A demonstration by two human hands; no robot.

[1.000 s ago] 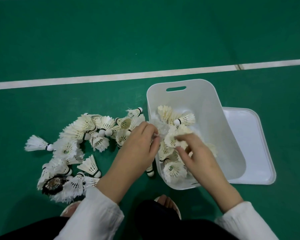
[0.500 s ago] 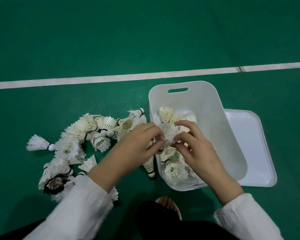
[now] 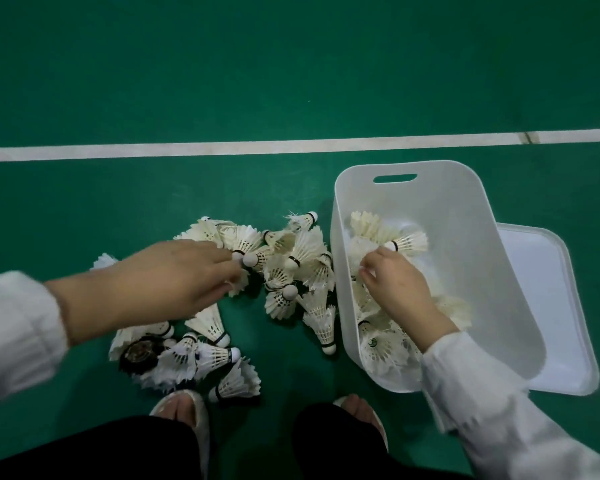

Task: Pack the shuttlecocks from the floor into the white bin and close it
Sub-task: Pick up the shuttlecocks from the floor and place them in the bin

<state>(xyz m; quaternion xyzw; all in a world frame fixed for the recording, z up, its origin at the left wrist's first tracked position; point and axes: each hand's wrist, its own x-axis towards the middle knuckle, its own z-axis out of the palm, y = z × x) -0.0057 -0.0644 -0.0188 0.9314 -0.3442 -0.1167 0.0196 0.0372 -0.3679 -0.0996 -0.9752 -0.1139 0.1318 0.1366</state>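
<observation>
Head view: loose shuttlecocks [image 3: 291,258] lie in a heap on the green floor [image 3: 291,81], just left of the white bin [image 3: 465,209]. Most lie on their sides, corks pointing every way. One dark round item [image 3: 141,351] sits in the heap's near-left part (too unclear to name).

More shuttlecocks lie inside the bin, piled along its left and near side; one with a black band [image 3: 407,241] rests on top toward the far end. Bin is open, with a handle slot in its far wall. The lid [image 3: 548,289] lies flat on the floor at the bin's right, its left edge hidden behind the bin.

Left hand [image 3: 174,275] reaches over the heap, fingers stretched out fairly straight with the thumb apart below, fingertips at a white cork; it has hold of nothing that shows (some blur).

Right hand [image 3: 399,289] is down inside the bin, fingers curled onto the feathers there. Whether it pinches one cannot be told.

Both arms wear white sleeves. Two feet in pale slippers, one [image 3: 184,410] near the heap and one [image 3: 361,414] near the bin, show at the bottom edge. A white line [image 3: 257,147] crosses the floor beyond everything.
</observation>
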